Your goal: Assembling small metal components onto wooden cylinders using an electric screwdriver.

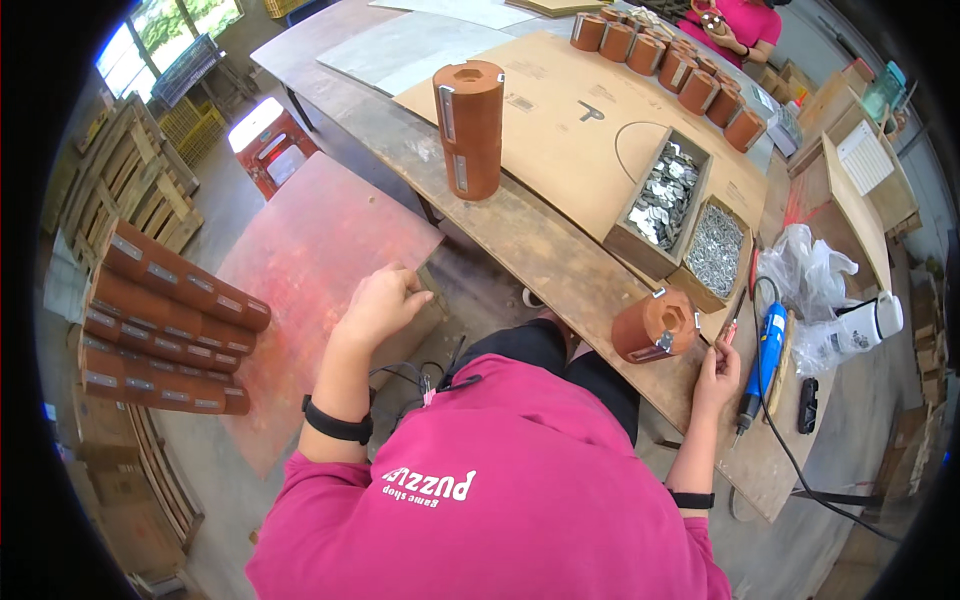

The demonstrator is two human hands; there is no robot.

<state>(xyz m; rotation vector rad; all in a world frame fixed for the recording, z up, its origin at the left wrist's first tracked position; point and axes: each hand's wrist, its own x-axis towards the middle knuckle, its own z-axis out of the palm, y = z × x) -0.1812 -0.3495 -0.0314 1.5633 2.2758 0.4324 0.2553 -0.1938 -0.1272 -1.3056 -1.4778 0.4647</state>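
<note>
Near the right front edge of the bench, my right hand pinches a slim tool with a red end. Just left of those fingers is a reddish-brown cylinder with a hexagonal hole in its top and small metal plates on its side. My left hand is held over a red-stained board, fingers curled in and thumb apart, with nothing visible in it. Farther off, a tall reddish-brown cylinder stack stands upright on the bench edge.
A wooden box of metal plates and a box of screws sit on cardboard. A blue corded power screwdriver lies right, beside a white bottle. Cylinder rows lie left. Another person works behind several cylinders.
</note>
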